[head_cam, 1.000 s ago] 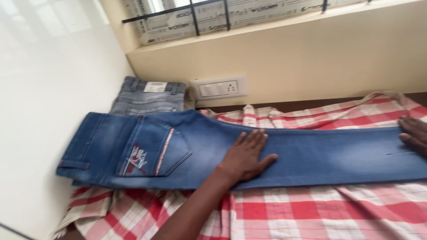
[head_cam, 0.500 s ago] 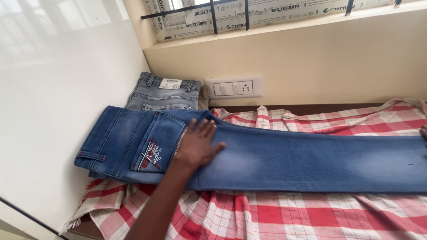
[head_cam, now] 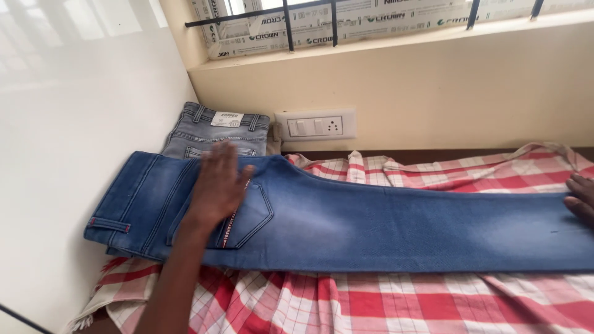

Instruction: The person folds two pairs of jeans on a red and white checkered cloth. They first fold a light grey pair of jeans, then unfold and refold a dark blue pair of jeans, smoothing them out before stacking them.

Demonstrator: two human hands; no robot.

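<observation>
Home — checked bedsheet (head_cam: 383, 303), wall switchboard (head_cam: 315, 125)

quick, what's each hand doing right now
Left hand: open, flat on the blue jeans over the back pocket, holding nothing.
Right hand: mostly out of frame, fingers resting on the jeans' leg end; open or closed cannot be told.

Jeans (head_cam: 371, 226) lie flat across the checked cloth (head_cam: 396, 303), waist end left, legs running right. My left hand (head_cam: 218, 185) rests flat on the back pocket (head_cam: 247, 216), near the waist. My right hand (head_cam: 580, 199) sits on the leg end, far right. Folded jeans (head_cam: 216, 133) lie behind, far-left corner, w/ a wall switch panel (head_cam: 315, 125) just right of them.
</observation>
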